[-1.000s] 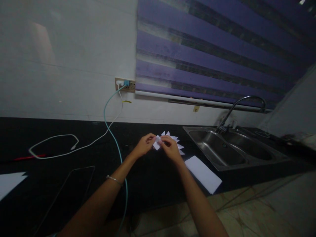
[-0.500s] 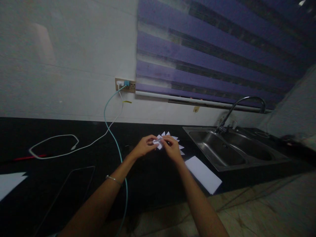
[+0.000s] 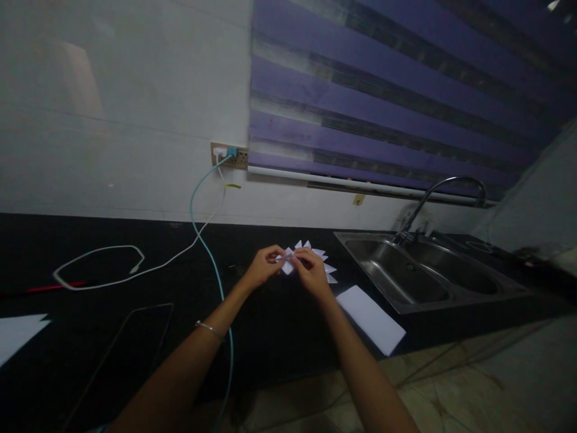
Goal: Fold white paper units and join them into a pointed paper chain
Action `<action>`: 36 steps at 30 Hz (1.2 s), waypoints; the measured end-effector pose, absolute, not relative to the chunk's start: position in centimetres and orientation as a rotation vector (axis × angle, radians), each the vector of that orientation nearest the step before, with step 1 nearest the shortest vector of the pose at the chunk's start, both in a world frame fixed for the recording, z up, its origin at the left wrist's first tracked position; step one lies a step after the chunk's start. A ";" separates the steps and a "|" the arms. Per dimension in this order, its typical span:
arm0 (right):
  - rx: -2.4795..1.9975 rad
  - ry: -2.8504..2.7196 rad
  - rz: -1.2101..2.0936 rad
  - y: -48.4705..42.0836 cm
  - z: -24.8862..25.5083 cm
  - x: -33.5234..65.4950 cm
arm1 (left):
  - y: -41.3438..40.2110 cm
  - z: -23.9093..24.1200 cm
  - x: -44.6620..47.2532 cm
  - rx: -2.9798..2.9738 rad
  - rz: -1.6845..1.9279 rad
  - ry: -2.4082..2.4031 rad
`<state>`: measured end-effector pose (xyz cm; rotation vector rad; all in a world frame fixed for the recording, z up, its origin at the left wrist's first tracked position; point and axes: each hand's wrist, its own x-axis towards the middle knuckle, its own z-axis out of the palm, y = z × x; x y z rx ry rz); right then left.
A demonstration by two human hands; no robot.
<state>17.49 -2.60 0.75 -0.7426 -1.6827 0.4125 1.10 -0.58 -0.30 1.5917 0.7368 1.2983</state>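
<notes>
Between my two hands is a small piece of folded white paper, with pointed corners showing. My left hand pinches its left side between thumb and fingers. From the right, my right hand grips the other side, its fingertips close to those of the left. Several small folded paper triangles lie on the black counter just behind and to the right of my right hand. A stack of white paper rests beside my right forearm. The exact folds in the held piece are partly hidden by my fingers.
A steel double sink with a curved faucet is at the right. A teal cable runs under my left forearm from the wall socket. A white cable, a red pen-like object and more paper lie left.
The folded paper has turned slightly in my fingers, and its lower corner now shows more plainly. Both hands have barely moved and keep hold of it.
</notes>
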 end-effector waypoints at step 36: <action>-0.935 -1.579 0.558 -2.4 0.4 17.8 | -0.5 0.2 0.4 1.632 1.269 0.806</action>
